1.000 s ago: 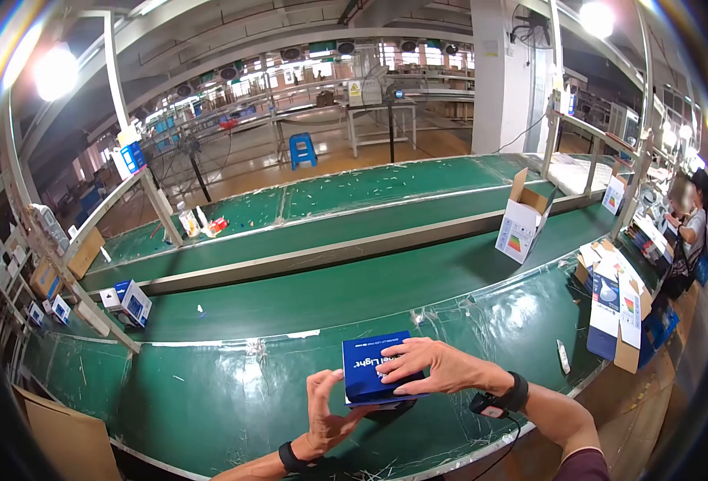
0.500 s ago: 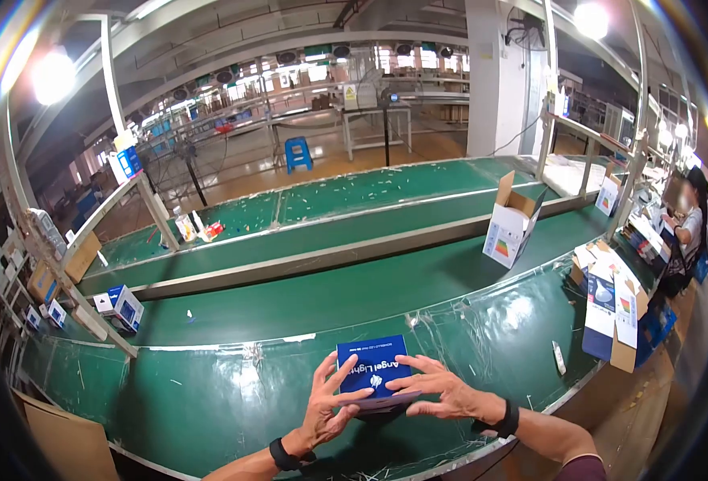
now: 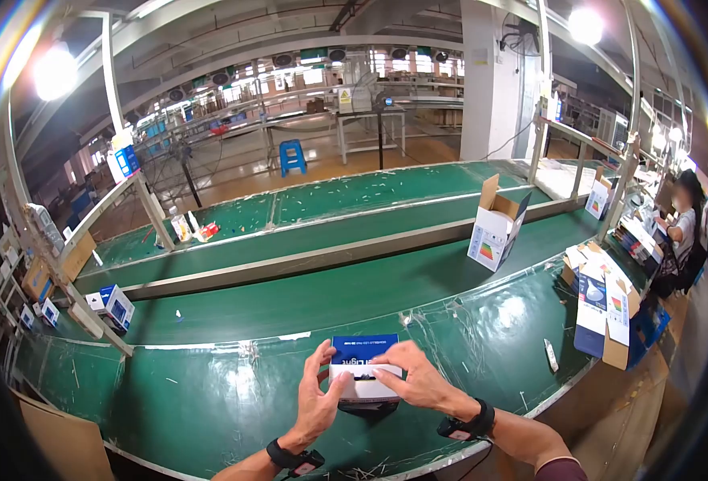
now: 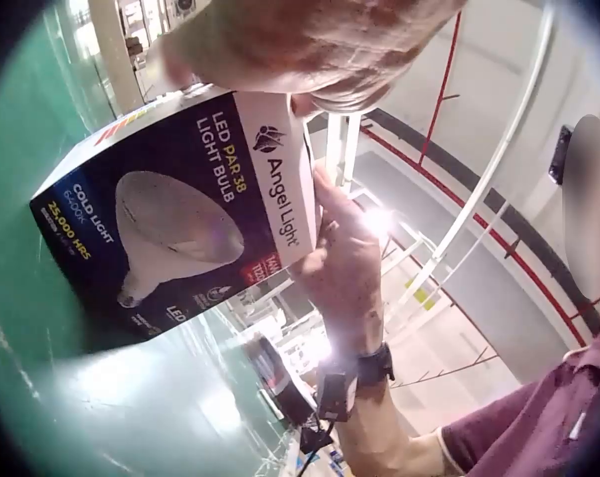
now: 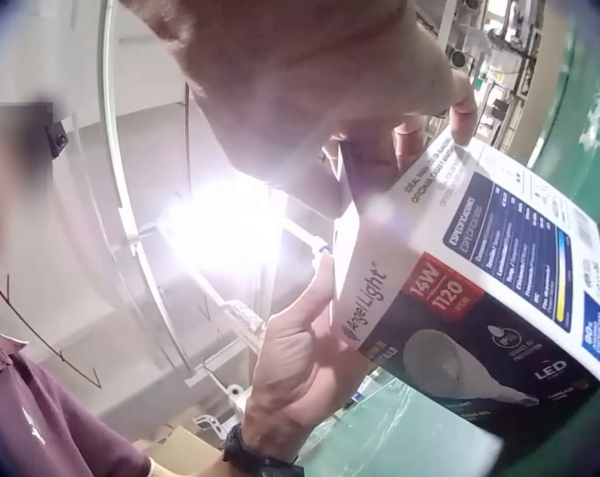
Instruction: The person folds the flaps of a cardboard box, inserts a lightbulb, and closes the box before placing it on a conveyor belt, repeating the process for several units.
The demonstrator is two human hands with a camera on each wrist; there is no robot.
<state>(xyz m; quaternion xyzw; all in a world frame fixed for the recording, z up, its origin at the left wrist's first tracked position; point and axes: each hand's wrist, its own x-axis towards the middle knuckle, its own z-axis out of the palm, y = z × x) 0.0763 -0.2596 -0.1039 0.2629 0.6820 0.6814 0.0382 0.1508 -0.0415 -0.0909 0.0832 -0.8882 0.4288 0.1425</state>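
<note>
A blue and white light bulb box (image 3: 365,388) stands on the near green belt in front of me, a white opening flap edge with a dark slot facing me. My left hand (image 3: 317,405) holds its left side, thumb at the top near edge. At the right, my right hand (image 3: 423,383) pinches the top edge between bent fingers and thumb. The left wrist view shows the bulb picture on the carton (image 4: 180,224), with the right hand (image 4: 344,273) at its far side. Specification print covers the carton's side (image 5: 509,248) in the right wrist view, the left hand (image 5: 305,363) beyond.
An open carton (image 3: 496,228) stands on the middle belt to the right. Flattened cartons (image 3: 602,309) lie at the near belt's right end, by a white tube-like item (image 3: 551,355). Another box (image 3: 113,307) is at the left. A person (image 3: 678,228) works far right.
The blue top with its printed name faced up before; now the box is tilted so a white near edge shows. Both hands shifted from the top surface to the near upper edge.
</note>
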